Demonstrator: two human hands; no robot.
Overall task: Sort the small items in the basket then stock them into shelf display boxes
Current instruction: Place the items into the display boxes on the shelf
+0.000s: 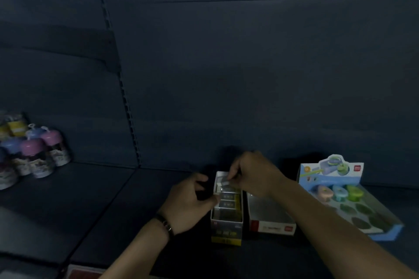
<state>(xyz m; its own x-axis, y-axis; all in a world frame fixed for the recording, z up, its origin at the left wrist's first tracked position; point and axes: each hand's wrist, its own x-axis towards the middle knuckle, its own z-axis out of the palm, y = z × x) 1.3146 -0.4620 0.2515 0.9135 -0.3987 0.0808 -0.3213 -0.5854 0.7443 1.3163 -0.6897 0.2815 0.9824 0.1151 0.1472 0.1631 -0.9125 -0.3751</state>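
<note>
A narrow white display box (226,222) with a yellow base stands on the dark shelf, holding several small flat packets (227,203) in a row. My left hand (190,201) grips the box's left wall near its far end. My right hand (251,174) hovers over the far end of the box and pinches a small pale packet (224,181) between thumb and fingers, just above the row. The basket is not in view.
A second white box (271,222) with a red label stands right of the first, under my right forearm. Further right is a blue display tray (353,206) with a pink, a blue and a green item. Small bottles (36,154) with pastel caps cluster at far left.
</note>
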